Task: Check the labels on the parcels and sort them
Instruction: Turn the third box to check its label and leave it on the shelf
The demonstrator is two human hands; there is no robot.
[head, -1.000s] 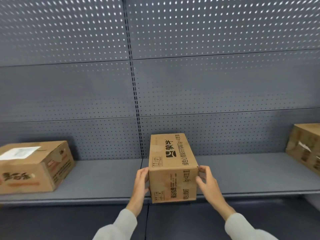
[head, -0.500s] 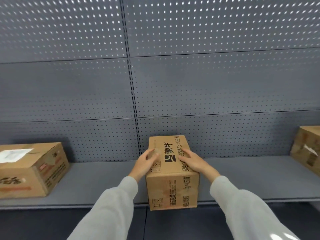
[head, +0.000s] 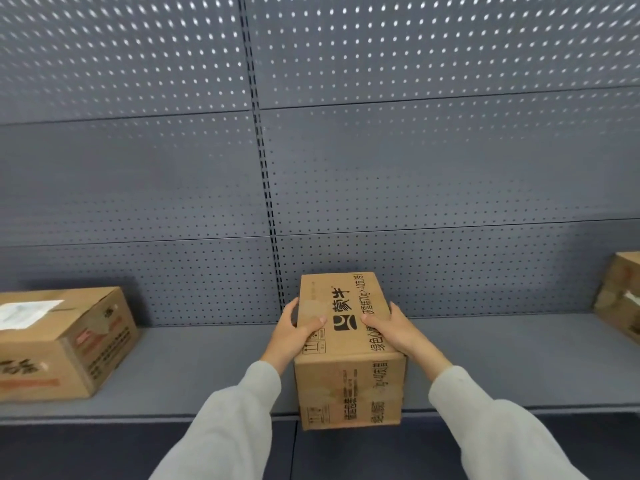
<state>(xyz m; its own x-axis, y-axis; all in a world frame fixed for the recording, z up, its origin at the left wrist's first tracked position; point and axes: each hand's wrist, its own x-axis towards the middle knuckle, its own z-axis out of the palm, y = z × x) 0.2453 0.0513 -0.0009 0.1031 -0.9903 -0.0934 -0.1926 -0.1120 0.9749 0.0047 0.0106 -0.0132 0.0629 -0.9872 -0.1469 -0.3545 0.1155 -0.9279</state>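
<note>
A narrow brown cardboard parcel [head: 346, 386] with black printed characters lies lengthwise on the grey shelf [head: 194, 368], its near end jutting slightly over the front edge. My left hand [head: 294, 336] grips its left side, thumb on top. My right hand [head: 394, 332] grips its right side, thumb on the top face. No shipping label shows on its visible faces.
A larger cardboard parcel [head: 65, 344] with a white label on top sits at the shelf's left end. Another parcel [head: 620, 296] is cut off at the right edge. A perforated grey back panel [head: 415, 168] rises behind the shelf. Bare shelf lies between the parcels.
My hands moved from the parcel's near end up onto its top, then spread to grip both sides. The parcel sits about where it was.
</note>
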